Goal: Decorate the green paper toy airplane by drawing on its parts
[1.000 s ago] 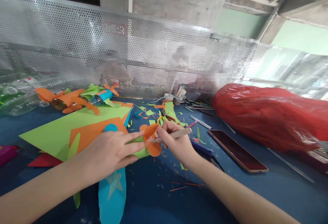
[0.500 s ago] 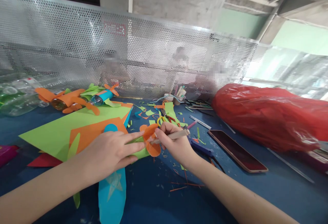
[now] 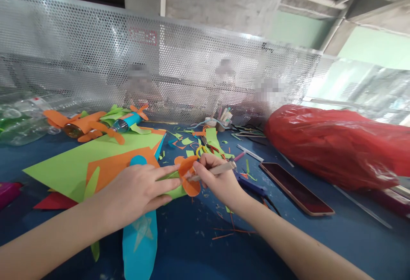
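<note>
Paper model (image 3: pixel 178 192), frame centre: blue wing (image 3: pixel 141 246) and orange propeller (image 3: pixel 191 188) appear fitted; work remaining cannot be told. Left grip (image 3: pixel 141 190) clamped on its green body; right grip (image 3: pixel 221 182) pinching a pale stick (image 3: pixel 224 168), tip at the propeller. Worktop (image 3: pixel 192 246) bears scraps (image 3: pixel 187 141).

The sheet (image 3: pixel 128 142) is lime green, the smaller paper (image 3: pixel 123 162) orange, the star-marked strip (image 3: pixel 139 246) bright blue with a paler star, the tabletop (image 3: pixel 182 246) dark blue, the plastic bag (image 3: pixel 323 143) red, and the phone (image 3: pixel 296 188) dark-screened with a pinkish edge, while the metal screen (image 3: pixel 80 53) is silvery grey, patterned with small holes.
</note>
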{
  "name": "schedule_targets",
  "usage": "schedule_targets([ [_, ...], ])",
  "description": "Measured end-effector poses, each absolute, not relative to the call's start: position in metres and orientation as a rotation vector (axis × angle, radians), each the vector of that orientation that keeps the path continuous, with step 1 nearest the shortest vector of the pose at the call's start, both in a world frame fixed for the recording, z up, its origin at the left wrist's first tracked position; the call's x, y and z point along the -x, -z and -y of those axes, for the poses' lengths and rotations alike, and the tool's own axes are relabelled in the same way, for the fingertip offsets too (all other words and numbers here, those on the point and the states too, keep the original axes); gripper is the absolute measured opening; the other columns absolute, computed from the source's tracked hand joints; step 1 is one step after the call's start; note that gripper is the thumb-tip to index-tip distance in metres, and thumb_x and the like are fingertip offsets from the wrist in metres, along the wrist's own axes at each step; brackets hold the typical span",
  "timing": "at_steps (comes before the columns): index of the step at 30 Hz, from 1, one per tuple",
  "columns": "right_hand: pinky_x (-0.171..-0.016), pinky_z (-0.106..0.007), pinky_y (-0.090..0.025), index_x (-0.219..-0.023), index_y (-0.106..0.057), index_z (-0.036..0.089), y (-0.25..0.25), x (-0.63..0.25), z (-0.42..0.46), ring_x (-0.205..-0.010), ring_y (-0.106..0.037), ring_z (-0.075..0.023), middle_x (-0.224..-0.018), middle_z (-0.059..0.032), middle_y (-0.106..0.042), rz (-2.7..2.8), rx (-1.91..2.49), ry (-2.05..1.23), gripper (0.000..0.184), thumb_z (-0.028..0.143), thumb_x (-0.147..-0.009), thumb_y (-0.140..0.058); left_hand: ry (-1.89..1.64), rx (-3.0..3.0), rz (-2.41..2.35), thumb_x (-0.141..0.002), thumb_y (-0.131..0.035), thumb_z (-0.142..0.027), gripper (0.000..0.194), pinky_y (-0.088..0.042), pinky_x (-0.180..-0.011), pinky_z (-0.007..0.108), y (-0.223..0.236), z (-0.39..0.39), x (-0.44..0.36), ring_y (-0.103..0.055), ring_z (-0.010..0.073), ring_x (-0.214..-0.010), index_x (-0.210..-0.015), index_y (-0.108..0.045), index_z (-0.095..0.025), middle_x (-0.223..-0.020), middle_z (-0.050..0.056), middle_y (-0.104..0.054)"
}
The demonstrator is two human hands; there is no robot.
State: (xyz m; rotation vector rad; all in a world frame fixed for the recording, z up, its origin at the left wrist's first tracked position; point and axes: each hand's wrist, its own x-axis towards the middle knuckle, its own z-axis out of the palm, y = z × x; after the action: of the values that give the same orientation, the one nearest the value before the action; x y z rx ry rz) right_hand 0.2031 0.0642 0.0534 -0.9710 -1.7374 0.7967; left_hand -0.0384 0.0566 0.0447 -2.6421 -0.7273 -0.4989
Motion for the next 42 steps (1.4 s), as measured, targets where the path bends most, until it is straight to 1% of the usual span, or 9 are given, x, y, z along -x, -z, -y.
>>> schedule_targets([
  [6,-0.051,-0.026,-0.034,-0.061,-0.043,0.025,-0.0543,-0.203,-0.0641,-0.049,-0.042,-0.0112,-0.052,0.0061,-0.049,1.737,0.979,-0.793,0.037,0.037,-0.089,-0.064,0.485,2.655,0.739,-0.111,-0.044,-0.033,0.032,-0.061,-0.072,0.038,-0.0444,-0.0561,0.0382,-0.076,0.0271,-0.092,-0.128,-0.071,-0.028,-0.145,0.008,-0.068],
  [11,-0.051,-0.026,-0.034,-0.061,-0.043,0.025,-0.0533,-0.2033,-0.0642,-0.049,-0.042,-0.0113,-0.052,0.0058,-0.049,1.735,0.988,-0.801,0.037,0.037,-0.089,-0.063,0.507,2.658,0.74,-0.111,-0.045,-0.033,0.032,-0.06,-0.072,0.035,-0.0434,-0.0579,0.0391,-0.076,0.025,-0.093,-0.128,-0.072,-0.029,-0.143,0.007,-0.069],
  [20,-0.05,-0.027,-0.033,-0.06,-0.042,0.025,-0.0539,-0.2028,-0.0639,-0.048,-0.04,-0.0114,-0.051,0.0061,-0.047,1.72,0.988,-0.799,0.036,0.035,-0.087,-0.063,0.492,2.655,0.737,-0.111,-0.045,-0.033,0.032,-0.06,-0.074,0.036,-0.0453,-0.0564,0.0384,-0.076,0.0254,-0.094,-0.129,-0.072,-0.029,-0.144,0.007,-0.069],
  [23,-0.05,-0.027,-0.033,-0.059,-0.042,0.025,-0.0544,-0.2028,-0.0637,-0.048,-0.042,-0.0117,-0.051,0.0057,-0.048,1.722,0.987,-0.794,0.036,0.035,-0.087,-0.064,0.52,2.678,0.741,-0.111,-0.045,-0.034,0.032,-0.059,-0.074,0.037,-0.0455,-0.0567,0.0385,-0.076,0.0256,-0.094,-0.128,-0.072,-0.029,-0.144,0.008,-0.069],
  [28,-0.049,-0.026,-0.033,-0.061,-0.042,0.026,-0.0541,-0.2031,-0.0637,-0.05,-0.049,-0.0131,-0.051,0.0056,-0.048,1.707,0.996,-0.815,0.036,0.036,-0.087,-0.063,0.504,2.666,0.737,-0.111,-0.046,-0.033,0.032,-0.059,-0.073,0.036,-0.0455,-0.0566,0.0386,-0.076,0.0254,-0.092,-0.13,-0.071,-0.029,-0.144,0.007,-0.069],
  [31,-0.049,-0.026,-0.033,-0.06,-0.041,0.025,-0.0536,-0.2033,-0.0639,-0.049,-0.048,-0.0125,-0.051,0.0058,-0.048,1.706,1.0,-0.809,0.036,0.035,-0.088,-0.063,0.495,2.658,0.74,-0.111,-0.047,-0.034,0.031,-0.059,-0.074,0.034,-0.0456,-0.0563,0.0386,-0.075,0.024,-0.094,-0.131,-0.07,-0.03,-0.145,0.006,-0.069],
  [36,-0.051,-0.026,-0.035,-0.06,-0.042,0.026,-0.0541,-0.2032,-0.0643,-0.049,-0.047,-0.0126,-0.05,0.0063,-0.047,1.704,0.99,-0.804,0.035,0.033,-0.087,-0.062,0.509,2.665,0.733,-0.111,-0.044,-0.033,0.033,-0.059,-0.076,0.035,-0.0444,-0.0572,0.0393,-0.075,0.0243,-0.096,-0.131,-0.07,-0.03,-0.144,0.007,-0.069],
  [42,-0.051,-0.027,-0.035,-0.059,-0.041,0.025,-0.0547,-0.2029,-0.0644,-0.052,-0.049,-0.0133,-0.051,0.0055,-0.047,1.725,0.985,-0.802,0.035,0.032,-0.086,-0.061,0.503,2.648,0.711,-0.112,-0.042,-0.035,0.034,-0.06,-0.074,0.035,-0.0436,-0.0578,0.0388,-0.076,0.0247,-0.095,-0.132,-0.069,-0.029,-0.144,0.008,-0.069],
])
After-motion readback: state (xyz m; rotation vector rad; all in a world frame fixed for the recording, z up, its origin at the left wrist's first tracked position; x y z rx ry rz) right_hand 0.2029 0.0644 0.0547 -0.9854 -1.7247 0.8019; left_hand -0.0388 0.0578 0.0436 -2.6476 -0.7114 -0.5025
